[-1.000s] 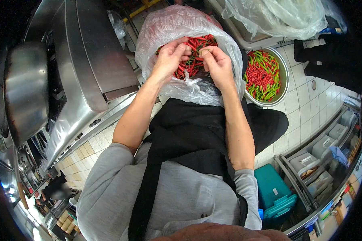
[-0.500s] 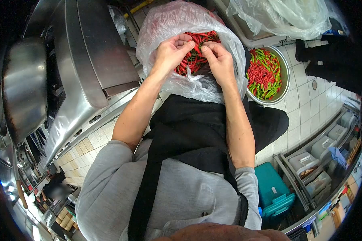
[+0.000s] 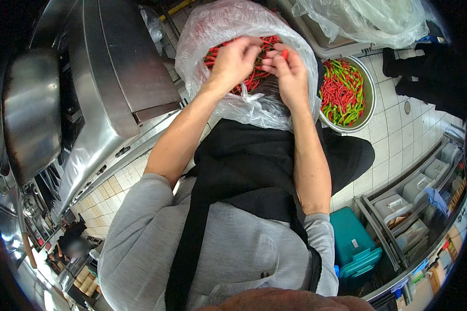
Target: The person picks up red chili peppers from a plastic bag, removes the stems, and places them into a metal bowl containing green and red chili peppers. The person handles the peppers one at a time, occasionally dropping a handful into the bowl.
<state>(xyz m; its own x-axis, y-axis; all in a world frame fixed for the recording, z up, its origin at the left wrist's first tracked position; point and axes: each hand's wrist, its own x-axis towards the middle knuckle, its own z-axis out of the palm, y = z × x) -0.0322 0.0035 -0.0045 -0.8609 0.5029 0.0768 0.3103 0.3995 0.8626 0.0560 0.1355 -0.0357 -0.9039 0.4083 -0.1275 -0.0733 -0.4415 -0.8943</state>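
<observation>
A large clear plastic bag [image 3: 213,28] of red chilies [image 3: 254,81] lies open in front of me, its near edge gathered in a knot. Over its mouth, my right hand [image 3: 289,70] is closed, with a red chili [image 3: 285,54] between thumb and fingers. My left hand [image 3: 234,62] hovers just to the left, fingers curled in and slightly blurred; whatever they hold, if anything, is hidden. Right of the bag stands a round metal bowl [image 3: 371,96] full of red and green chilies [image 3: 342,93].
Stainless steel kitchen equipment [image 3: 135,57] is close on my left. A teal box [image 3: 353,236] and a rack of containers [image 3: 399,207] are at the lower right. Another plastic bag [image 3: 368,20] sits at the upper right, near a person's dark-clothed legs [image 3: 425,78]. Another person appears far left.
My hands have come apart after meeting over the chilies. The left has shifted up and right; the right has turned, with a red chili in its fingers.
</observation>
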